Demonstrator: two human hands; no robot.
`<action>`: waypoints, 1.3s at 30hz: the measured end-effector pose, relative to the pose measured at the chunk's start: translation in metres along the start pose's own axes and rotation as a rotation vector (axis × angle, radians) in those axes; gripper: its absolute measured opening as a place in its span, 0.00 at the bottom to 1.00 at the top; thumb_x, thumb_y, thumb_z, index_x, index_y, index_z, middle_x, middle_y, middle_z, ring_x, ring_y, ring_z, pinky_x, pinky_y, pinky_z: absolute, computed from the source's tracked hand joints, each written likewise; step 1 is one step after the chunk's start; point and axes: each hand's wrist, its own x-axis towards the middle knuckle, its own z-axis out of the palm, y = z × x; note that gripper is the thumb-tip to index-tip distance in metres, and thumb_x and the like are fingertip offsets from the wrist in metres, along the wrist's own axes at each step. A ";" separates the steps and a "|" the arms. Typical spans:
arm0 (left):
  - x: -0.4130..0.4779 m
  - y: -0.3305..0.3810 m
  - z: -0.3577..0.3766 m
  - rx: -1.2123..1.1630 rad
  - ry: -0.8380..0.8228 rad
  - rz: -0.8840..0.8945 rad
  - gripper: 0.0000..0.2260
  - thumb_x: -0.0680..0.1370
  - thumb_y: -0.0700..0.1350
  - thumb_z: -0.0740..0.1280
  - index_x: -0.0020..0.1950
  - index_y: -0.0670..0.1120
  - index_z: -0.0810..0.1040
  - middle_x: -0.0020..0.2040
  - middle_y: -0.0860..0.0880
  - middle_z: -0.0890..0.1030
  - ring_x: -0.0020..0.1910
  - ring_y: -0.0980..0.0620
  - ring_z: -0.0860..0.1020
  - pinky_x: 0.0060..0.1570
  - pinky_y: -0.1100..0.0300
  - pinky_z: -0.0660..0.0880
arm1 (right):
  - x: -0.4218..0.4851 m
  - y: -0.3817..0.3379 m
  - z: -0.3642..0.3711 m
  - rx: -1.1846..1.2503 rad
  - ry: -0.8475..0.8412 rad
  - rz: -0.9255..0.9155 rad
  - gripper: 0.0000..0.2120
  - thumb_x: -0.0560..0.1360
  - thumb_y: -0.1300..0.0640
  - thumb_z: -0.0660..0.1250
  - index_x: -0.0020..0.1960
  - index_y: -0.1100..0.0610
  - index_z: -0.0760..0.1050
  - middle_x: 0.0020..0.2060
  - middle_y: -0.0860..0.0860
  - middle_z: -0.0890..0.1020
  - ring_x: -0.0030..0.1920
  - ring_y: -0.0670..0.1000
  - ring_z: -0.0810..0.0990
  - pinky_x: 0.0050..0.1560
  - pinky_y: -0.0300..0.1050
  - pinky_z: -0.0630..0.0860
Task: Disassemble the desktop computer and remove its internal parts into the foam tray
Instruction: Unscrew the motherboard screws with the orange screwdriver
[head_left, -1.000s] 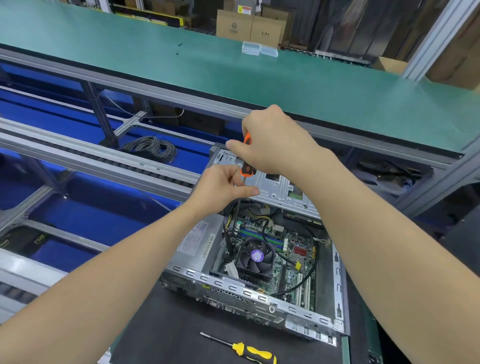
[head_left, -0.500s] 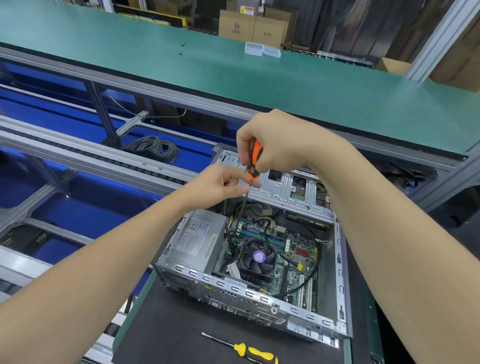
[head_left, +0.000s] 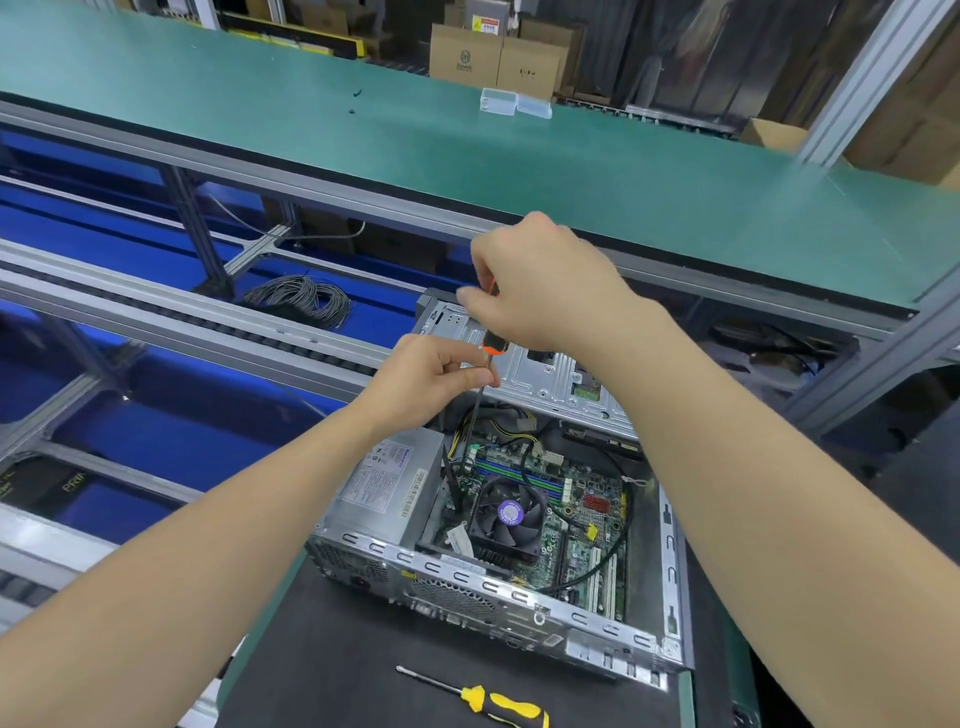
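Observation:
An open desktop computer case (head_left: 519, 592) lies on a black mat. Inside it I see the silver power supply (head_left: 387, 486), the black CPU fan (head_left: 506, 514), the green motherboard (head_left: 587, 519) and the metal drive cage (head_left: 545, 374). My right hand (head_left: 540, 283) grips the orange handle of a screwdriver (head_left: 490, 347), held upright over the case. Just below the handle my left hand (head_left: 431, 371) pinches the shaft. The shaft reaches down toward the motherboard's far left corner. No foam tray is in view.
A yellow-handled screwdriver (head_left: 493, 704) lies on the black mat (head_left: 337, 649) in front of the case. A green bench top (head_left: 363, 119) runs across behind, with small clear boxes (head_left: 514, 101) on it. Grey conveyor rails (head_left: 156, 312) and coiled cable (head_left: 298, 301) lie to the left.
My right hand has turned on the screwdriver handle, so less of the orange handle shows. My left hand keeps pinching the shaft. The view has shifted a little.

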 end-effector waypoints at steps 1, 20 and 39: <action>-0.001 -0.001 0.001 0.000 0.019 -0.002 0.05 0.79 0.50 0.71 0.44 0.58 0.85 0.23 0.55 0.61 0.25 0.54 0.60 0.28 0.67 0.59 | 0.000 -0.002 0.000 -0.004 0.036 0.042 0.15 0.79 0.44 0.64 0.46 0.56 0.72 0.38 0.53 0.70 0.43 0.61 0.72 0.40 0.48 0.67; -0.004 -0.009 0.012 -0.104 0.206 -0.171 0.19 0.68 0.59 0.79 0.33 0.50 0.73 0.25 0.56 0.69 0.27 0.56 0.65 0.30 0.62 0.65 | -0.005 -0.004 0.010 0.617 -0.054 0.138 0.16 0.66 0.60 0.73 0.50 0.50 0.75 0.42 0.45 0.83 0.44 0.46 0.80 0.37 0.43 0.77; -0.001 -0.006 -0.013 0.095 -0.155 -0.120 0.10 0.72 0.42 0.71 0.49 0.55 0.78 0.26 0.58 0.68 0.27 0.58 0.66 0.30 0.64 0.62 | -0.029 0.014 0.059 1.014 0.369 0.345 0.11 0.73 0.56 0.73 0.53 0.50 0.75 0.39 0.48 0.85 0.43 0.55 0.86 0.46 0.59 0.83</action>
